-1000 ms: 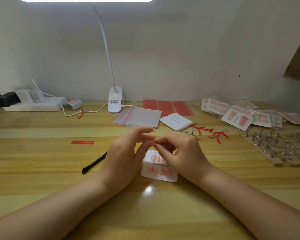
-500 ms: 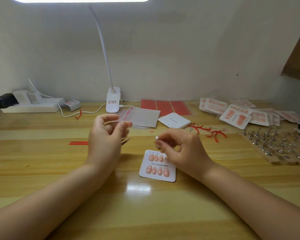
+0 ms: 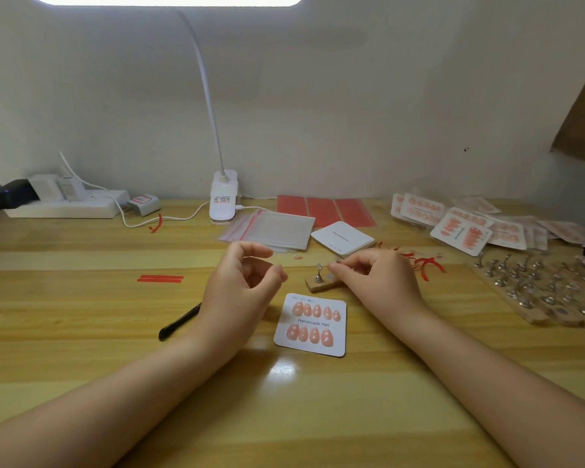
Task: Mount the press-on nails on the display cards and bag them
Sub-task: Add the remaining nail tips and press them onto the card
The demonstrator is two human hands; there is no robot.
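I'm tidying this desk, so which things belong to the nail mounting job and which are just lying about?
Job: display card, loose nail, wooden nail stand, zip bags, blank cards, bagged sets.
Lying about: black pen, power strip, lamp base.

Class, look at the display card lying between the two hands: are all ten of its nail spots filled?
No. The display card carries five nails in its top row but only four in its bottom row.

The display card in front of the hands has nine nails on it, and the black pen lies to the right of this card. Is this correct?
Not quite. In the head view the display card does carry nine nails, five above and four below, but the black pen lies to the left of the card, partly behind the left hand.
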